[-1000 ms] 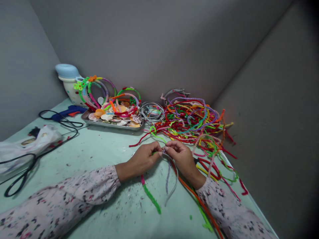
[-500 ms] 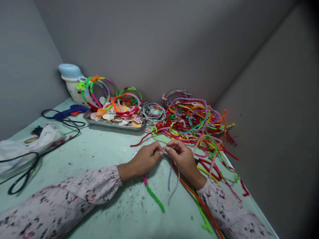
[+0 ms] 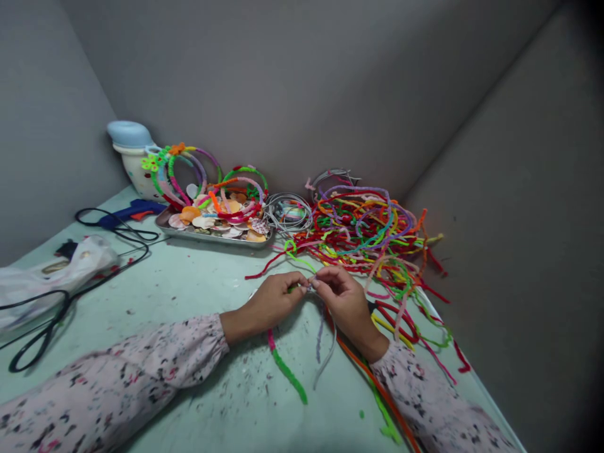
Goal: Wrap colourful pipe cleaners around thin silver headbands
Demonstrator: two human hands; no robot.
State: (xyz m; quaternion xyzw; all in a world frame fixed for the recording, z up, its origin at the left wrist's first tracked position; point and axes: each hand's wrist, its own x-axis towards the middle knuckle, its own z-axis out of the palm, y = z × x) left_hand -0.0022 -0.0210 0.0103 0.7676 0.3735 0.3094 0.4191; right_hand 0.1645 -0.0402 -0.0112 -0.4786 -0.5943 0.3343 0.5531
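Over the middle of the table, my left hand (image 3: 276, 299) and my right hand (image 3: 346, 305) meet fingertip to fingertip, both pinched. From beneath the left hand comes a strand wrapped in pink and green pipe cleaner (image 3: 289, 376). A pale purple pipe cleaner (image 3: 319, 340) and a thin grey wire (image 3: 326, 363) hang below the right hand's fingers. A small bit of purple shows between the fingertips, but the exact joint is mostly hidden. Just beside the right wrist lie scissors with red handles (image 3: 409, 316).
Behind the hands stands a metal tray (image 3: 212, 238) with seashells (image 3: 204, 222) and pipe-cleaner hoops (image 3: 172, 179). Coiled grey wire (image 3: 287, 212) and a tangled pipe-cleaner pile (image 3: 363, 220) lie right of it. Leftward are a blue glue gun (image 3: 125, 212), black cord (image 3: 70, 296) and plastic bag (image 3: 89, 258).
My fingertips have shifted slightly at the pinch, and the hanging purple pipe cleaner and grey wire have swung a little left. The whole view has drifted slightly.
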